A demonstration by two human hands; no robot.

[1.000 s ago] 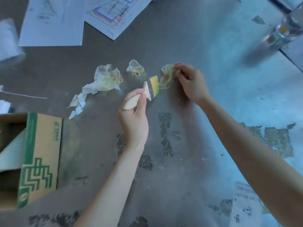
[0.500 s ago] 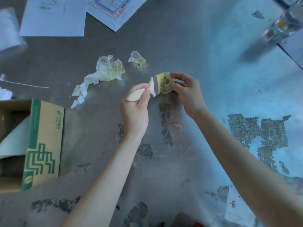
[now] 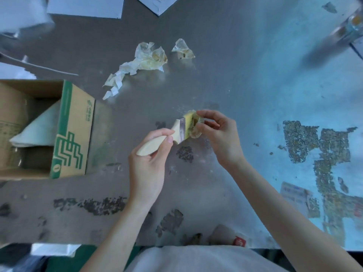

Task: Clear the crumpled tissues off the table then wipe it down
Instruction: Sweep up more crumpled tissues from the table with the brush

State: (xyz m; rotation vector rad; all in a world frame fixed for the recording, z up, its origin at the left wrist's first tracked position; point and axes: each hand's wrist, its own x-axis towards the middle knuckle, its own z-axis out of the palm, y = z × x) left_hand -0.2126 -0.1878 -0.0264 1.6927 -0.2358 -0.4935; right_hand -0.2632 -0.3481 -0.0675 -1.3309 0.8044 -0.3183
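Left of the paintbrush [image 3: 177, 133], an open cardboard box [image 3: 72, 130] sat. The left hand [image 3: 151, 160] gripped the brush handle, its long axis slanting up to the right. Touching the bristles, a crumpled tissue [image 3: 193, 126] was pinched by the right hand [image 3: 220, 136], fingers curled.

left: cardboard box [image 3: 72, 132] blocks | ahead: two crumpled tissues [image 3: 145, 59]
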